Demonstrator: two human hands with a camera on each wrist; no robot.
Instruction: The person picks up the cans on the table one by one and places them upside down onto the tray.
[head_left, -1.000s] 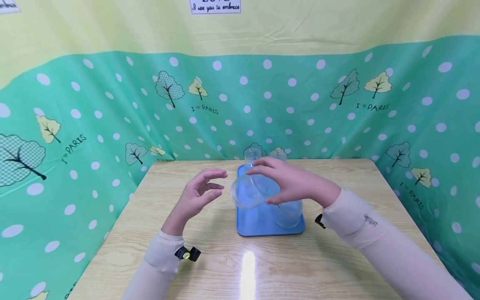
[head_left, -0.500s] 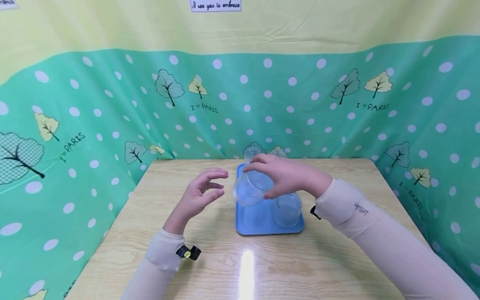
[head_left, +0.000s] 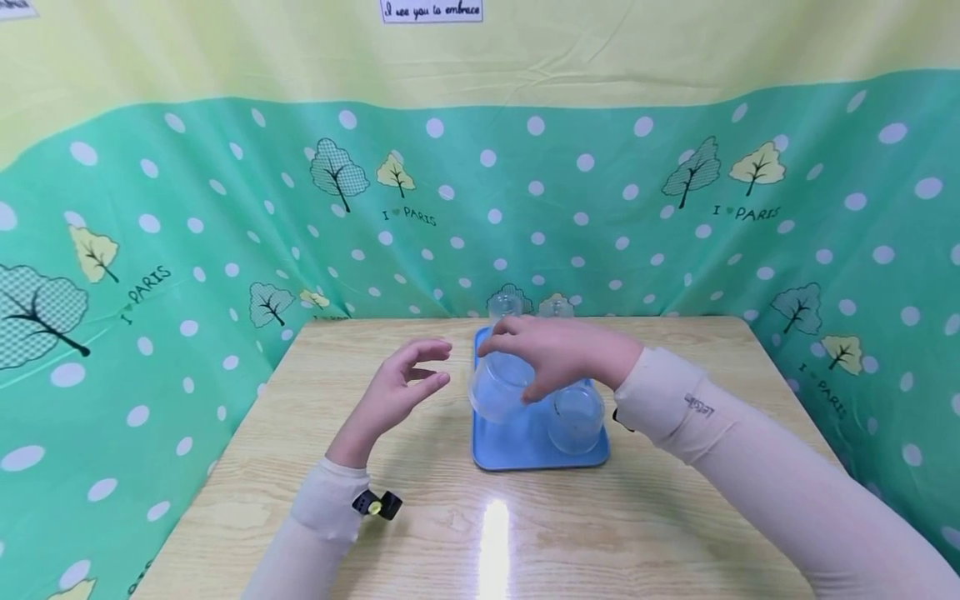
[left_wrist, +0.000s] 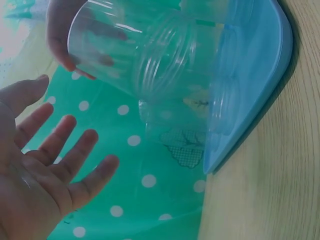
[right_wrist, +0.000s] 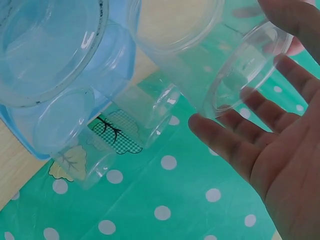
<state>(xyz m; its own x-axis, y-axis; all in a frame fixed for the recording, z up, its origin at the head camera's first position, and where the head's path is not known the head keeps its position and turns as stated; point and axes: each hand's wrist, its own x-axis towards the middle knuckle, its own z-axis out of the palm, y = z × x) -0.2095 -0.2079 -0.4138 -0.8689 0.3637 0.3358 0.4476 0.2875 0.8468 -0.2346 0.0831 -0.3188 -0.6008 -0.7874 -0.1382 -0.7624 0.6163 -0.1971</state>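
My right hand [head_left: 558, 354] holds a clear plastic jar [head_left: 497, 396] by its base, fingers and thumb spread round it. The jar is upside down over the left half of a blue tray [head_left: 510, 457]; its threaded mouth [left_wrist: 167, 55] faces the tray in the left wrist view. To the left, my left hand [head_left: 397, 387] hovers over the table with relaxed, parted fingers and touches nothing. A second clear jar [head_left: 576, 421] stands on the tray's front right. In the right wrist view the fingers [right_wrist: 230, 145] lie along the held jar's base.
At the back of the tray stand two clear containers [head_left: 505, 307], partly hidden by the right hand. The tray lies on a light wooden table [head_left: 360, 533]. A green dotted curtain [head_left: 420, 208] hangs behind and along both sides.
The right hand has shifted slightly left and tipped the jar from a slant to nearly upright, mouth down. My left hand has stayed almost in place.
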